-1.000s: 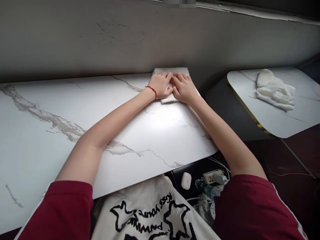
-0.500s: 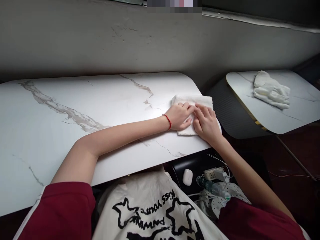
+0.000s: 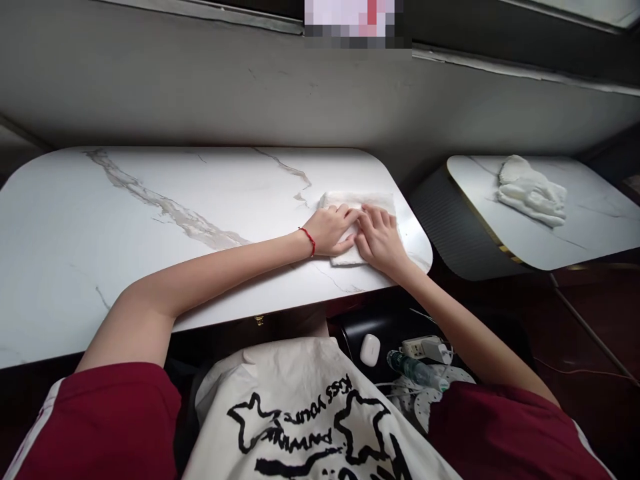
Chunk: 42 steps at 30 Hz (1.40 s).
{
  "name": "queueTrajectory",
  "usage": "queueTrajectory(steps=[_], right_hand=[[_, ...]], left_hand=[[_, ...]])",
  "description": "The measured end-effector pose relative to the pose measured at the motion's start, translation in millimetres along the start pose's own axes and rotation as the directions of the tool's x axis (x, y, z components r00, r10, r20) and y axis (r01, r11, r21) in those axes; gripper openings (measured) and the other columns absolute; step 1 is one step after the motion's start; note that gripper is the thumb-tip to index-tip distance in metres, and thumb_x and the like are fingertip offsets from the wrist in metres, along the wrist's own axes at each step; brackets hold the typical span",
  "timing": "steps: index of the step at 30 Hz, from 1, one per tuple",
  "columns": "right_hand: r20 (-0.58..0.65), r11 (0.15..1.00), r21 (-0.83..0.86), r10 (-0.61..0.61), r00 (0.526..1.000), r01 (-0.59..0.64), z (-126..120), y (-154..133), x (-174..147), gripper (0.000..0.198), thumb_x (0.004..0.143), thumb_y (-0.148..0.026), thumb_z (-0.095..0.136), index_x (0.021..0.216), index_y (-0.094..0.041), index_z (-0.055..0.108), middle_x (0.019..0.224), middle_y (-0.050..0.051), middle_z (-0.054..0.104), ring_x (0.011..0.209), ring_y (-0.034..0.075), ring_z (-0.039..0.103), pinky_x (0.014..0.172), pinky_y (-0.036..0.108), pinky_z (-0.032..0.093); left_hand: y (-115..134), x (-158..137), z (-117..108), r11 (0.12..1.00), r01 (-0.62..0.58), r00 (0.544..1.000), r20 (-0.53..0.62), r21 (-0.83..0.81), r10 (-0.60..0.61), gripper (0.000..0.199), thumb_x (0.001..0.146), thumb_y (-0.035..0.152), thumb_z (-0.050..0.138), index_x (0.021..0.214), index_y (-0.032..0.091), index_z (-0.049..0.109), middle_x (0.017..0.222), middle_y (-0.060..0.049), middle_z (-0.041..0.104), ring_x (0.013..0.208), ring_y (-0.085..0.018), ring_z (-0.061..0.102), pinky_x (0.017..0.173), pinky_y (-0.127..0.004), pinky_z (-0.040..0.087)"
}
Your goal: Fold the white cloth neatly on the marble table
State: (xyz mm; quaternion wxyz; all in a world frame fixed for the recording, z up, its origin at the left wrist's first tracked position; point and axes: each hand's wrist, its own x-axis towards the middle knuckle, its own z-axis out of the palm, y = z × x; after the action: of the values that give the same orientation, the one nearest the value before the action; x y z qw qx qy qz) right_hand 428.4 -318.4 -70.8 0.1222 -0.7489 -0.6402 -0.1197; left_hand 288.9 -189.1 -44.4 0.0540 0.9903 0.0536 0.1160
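Observation:
A folded white cloth (image 3: 359, 199) lies on the white marble-patterned tabletop (image 3: 210, 193), close to its rounded right end. My left hand (image 3: 333, 230), with a red string bracelet (image 3: 307, 241) at the wrist, presses on the cloth's left part with bent fingers and the thumb out to the side. Beside it my right hand (image 3: 381, 237) bears down on the right part, its fingers curled onto the fabric. The fingertips of both hands meet near the cloth's middle. The fabric under my palms is hidden.
To the right, a second marble-patterned table (image 3: 530, 247) carries a crumpled white cloth (image 3: 533, 193). Below the near edge are a white earbud case (image 3: 370, 350), a plastic bottle (image 3: 417, 370) and a power strip with a charger (image 3: 427, 348). A grey wall (image 3: 210, 87) stands behind.
Both hands have slid the cloth left along the tabletop, away from its right end. The view has shifted, showing more of the left end and the wall top.

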Motion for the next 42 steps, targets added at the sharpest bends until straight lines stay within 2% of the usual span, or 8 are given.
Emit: queueTrajectory(steps=[5, 9, 15, 22, 27, 37, 40, 42], right_hand=[[0.028, 0.994, 0.023, -0.108, 0.994, 0.107, 17.3, -24.7, 53.2, 0.053, 0.093, -0.032, 0.034, 0.140, -0.012, 0.049, 0.142, 0.020, 0.050, 0.129, 0.036, 0.042, 0.104, 0.052, 0.036], [0.061, 0.991, 0.006, -0.134, 0.989, 0.134, 30.3, -42.8, 97.7, 0.054, 0.094, -0.031, 0.033, 0.141, -0.010, 0.048, 0.144, 0.021, 0.049, 0.130, 0.036, 0.041, 0.105, 0.050, 0.035], [0.050, 0.981, 0.054, -0.189, 0.981, 0.186, 42.8, -50.5, 135.3, 0.054, 0.094, -0.031, 0.033, 0.142, -0.011, 0.048, 0.144, 0.022, 0.049, 0.130, 0.036, 0.042, 0.105, 0.051, 0.035], [0.034, 0.965, 0.126, -0.237, 0.971, 0.231, 43.6, -37.2, 141.4, 0.052, 0.093, -0.030, 0.034, 0.140, -0.015, 0.051, 0.141, 0.019, 0.052, 0.128, 0.033, 0.045, 0.106, 0.051, 0.036], [0.037, 0.957, 0.141, -0.262, 0.964, 0.254, 44.6, -28.7, 144.5, 0.053, 0.095, -0.031, 0.032, 0.143, -0.018, 0.049, 0.146, 0.017, 0.050, 0.134, 0.031, 0.043, 0.109, 0.049, 0.036], [0.039, 0.953, 0.138, -0.277, 0.960, 0.269, 44.7, -27.5, 141.4, 0.055, 0.097, -0.031, 0.029, 0.147, -0.015, 0.047, 0.150, 0.021, 0.046, 0.137, 0.034, 0.043, 0.109, 0.053, 0.036], [0.037, 0.946, 0.149, -0.297, 0.954, 0.289, 42.3, -34.0, 136.6, 0.054, 0.096, -0.030, 0.032, 0.146, -0.015, 0.046, 0.150, 0.021, 0.047, 0.135, 0.037, 0.044, 0.107, 0.056, 0.037], [0.050, 0.944, 0.148, -0.304, 0.951, 0.294, 37.5, -48.1, 125.4, 0.054, 0.096, -0.029, 0.034, 0.146, -0.013, 0.046, 0.149, 0.023, 0.047, 0.134, 0.038, 0.044, 0.106, 0.056, 0.038]], left_hand=[[-39.3, -22.9, -11.9, 0.988, 0.147, 0.989, -0.025, 0.054, -0.146, 0.051, 0.094, 0.039, 0.044, 0.135, 0.008, 0.051, 0.123, -0.019, 0.063, 0.107, -0.033, 0.062, 0.081, -0.040, 0.047], [-71.0, -32.3, -21.7, 0.957, 0.271, 0.963, -0.026, 0.102, -0.270, 0.051, 0.094, 0.039, 0.044, 0.134, 0.007, 0.053, 0.124, -0.020, 0.062, 0.109, -0.034, 0.061, 0.080, -0.040, 0.047], [-91.8, -34.8, -26.5, 0.901, 0.415, 0.910, -0.059, 0.124, -0.411, 0.053, 0.095, 0.039, 0.043, 0.137, 0.007, 0.051, 0.128, -0.020, 0.061, 0.115, -0.034, 0.059, 0.080, -0.040, 0.047], [-92.5, -31.5, -22.5, 0.890, 0.448, 0.894, -0.057, 0.084, -0.445, 0.053, 0.095, 0.038, 0.044, 0.138, 0.007, 0.049, 0.130, -0.021, 0.059, 0.116, -0.035, 0.058, 0.082, -0.040, 0.046], [-92.8, -27.5, -23.0, 0.882, 0.465, 0.885, -0.053, 0.074, -0.463, 0.052, 0.096, 0.038, 0.044, 0.137, 0.007, 0.050, 0.130, -0.021, 0.059, 0.115, -0.035, 0.058, 0.083, -0.040, 0.046], [-92.7, -30.2, -20.9, 0.887, 0.458, 0.888, -0.074, 0.064, -0.453, 0.050, 0.096, 0.038, 0.043, 0.135, 0.008, 0.051, 0.130, -0.020, 0.060, 0.117, -0.033, 0.058, 0.084, -0.040, 0.047], [-87.2, -35.1, -27.9, 0.884, 0.462, 0.887, -0.043, 0.072, -0.460, 0.050, 0.095, 0.037, 0.045, 0.135, 0.008, 0.051, 0.126, -0.019, 0.063, 0.113, -0.034, 0.061, 0.082, -0.041, 0.047], [-77.1, -46.4, -37.8, 0.874, 0.480, 0.876, -0.001, 0.077, -0.482, 0.049, 0.094, 0.037, 0.046, 0.133, 0.009, 0.052, 0.118, -0.017, 0.067, 0.105, -0.034, 0.065, 0.080, -0.040, 0.047]])
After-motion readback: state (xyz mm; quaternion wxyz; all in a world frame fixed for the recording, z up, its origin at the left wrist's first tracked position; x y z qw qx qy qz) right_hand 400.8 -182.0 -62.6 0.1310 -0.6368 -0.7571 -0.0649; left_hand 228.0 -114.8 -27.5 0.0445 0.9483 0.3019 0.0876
